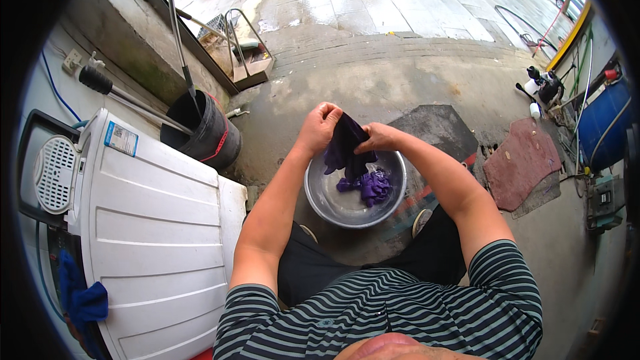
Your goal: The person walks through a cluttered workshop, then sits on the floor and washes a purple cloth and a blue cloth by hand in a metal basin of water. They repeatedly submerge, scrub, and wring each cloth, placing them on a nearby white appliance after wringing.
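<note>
A dark purple cloth (348, 147) hangs between my hands above a round metal basin (312, 195). My left hand (320, 127) pinches its upper corner between thumb and fingers. Lower down, my right hand (377, 137) grips the cloth's right edge, thumb in front. The loose lower end droops in folds over the basin. Inside the basin a second, brighter purple cloth (375, 187) lies bunched and looks wet, in what appears to be shallow water. The basin stands on the floor between my feet.
On my left stands a white plastic washing machine (160, 225), with a black bucket (227, 140) holding long-handled tools beyond it. A dark mat (435, 127) and a reddish mat (525, 165) lie to the right. A blue barrel (605, 125) stands at the far right.
</note>
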A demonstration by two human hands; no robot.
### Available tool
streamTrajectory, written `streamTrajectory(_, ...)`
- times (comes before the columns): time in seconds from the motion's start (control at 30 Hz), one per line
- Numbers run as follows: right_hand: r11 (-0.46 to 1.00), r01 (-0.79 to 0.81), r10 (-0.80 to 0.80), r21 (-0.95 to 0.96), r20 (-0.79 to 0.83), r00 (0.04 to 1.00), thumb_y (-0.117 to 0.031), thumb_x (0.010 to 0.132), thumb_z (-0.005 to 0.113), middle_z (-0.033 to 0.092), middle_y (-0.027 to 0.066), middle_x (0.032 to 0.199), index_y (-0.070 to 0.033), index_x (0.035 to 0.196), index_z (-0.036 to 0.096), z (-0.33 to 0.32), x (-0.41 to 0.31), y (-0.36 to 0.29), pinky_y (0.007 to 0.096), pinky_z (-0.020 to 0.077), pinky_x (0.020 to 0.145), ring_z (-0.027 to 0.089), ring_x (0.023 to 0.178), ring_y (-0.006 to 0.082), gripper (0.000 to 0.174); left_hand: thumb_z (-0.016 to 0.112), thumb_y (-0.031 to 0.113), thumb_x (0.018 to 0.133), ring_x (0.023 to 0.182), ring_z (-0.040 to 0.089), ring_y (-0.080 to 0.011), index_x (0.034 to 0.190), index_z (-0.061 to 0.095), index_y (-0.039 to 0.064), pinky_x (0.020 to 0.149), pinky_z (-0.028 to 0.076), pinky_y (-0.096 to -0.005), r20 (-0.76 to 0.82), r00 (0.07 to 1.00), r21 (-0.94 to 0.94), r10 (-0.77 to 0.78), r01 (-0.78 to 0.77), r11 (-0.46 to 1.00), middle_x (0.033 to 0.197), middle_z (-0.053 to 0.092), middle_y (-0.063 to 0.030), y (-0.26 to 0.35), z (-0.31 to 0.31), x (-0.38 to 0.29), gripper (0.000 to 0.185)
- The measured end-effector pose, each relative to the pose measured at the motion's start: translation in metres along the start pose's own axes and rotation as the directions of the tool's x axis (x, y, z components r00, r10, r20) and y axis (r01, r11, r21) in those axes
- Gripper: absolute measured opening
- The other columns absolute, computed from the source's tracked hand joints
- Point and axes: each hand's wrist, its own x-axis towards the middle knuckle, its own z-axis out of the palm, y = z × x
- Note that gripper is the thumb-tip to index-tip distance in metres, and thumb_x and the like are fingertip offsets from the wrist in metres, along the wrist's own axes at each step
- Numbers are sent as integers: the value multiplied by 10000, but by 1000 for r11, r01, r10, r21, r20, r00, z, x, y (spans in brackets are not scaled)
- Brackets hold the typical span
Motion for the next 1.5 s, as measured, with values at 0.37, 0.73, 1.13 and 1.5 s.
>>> streamTrajectory(0.37,960,230,-108,161,-545,832,-459,916,815,795,154,898,-45,1064,807,21,1,-67,371,586,721,758,763,211,439,541,571,1092,988,668,-203,1170,687,23,872,541,-342,-26,790,-537,-612,506,676,1050,722,-96,-54,7,13,572)
streamTrajectory(0.73,975,-38,-149,-217,-778,611,-582,1015,597,703,252,779,-59,752,736,32,10,-75,525,558,665,706,746,455,602,506,545,1089,901,660,-270,1123,635,56,816,586,-426,-18,710,-737,-704,466,489,1048,693,-118,-49,63,26,507)
streamTrajectory(1.13,969,31,-201,-245,-710,675,-518,1081,501,715,242,812,-40,790,737,32,18,-87,543,548,698,697,781,467,607,535,560,1085,958,697,-232,1089,672,85,896,575,-434,-40,758,-774,-651,388,500,1026,723,-104,-25,52,26,494)
streamTrajectory(1.5,989,-128,42,-68,-711,702,-550,918,742,715,277,826,5,887,759,-11,31,-62,512,558,709,729,807,448,555,452,744,1037,825,640,-197,1065,667,122,794,570,-410,-28,567,-578,-823,663,476,863,648,-44,-34,41,19,658)
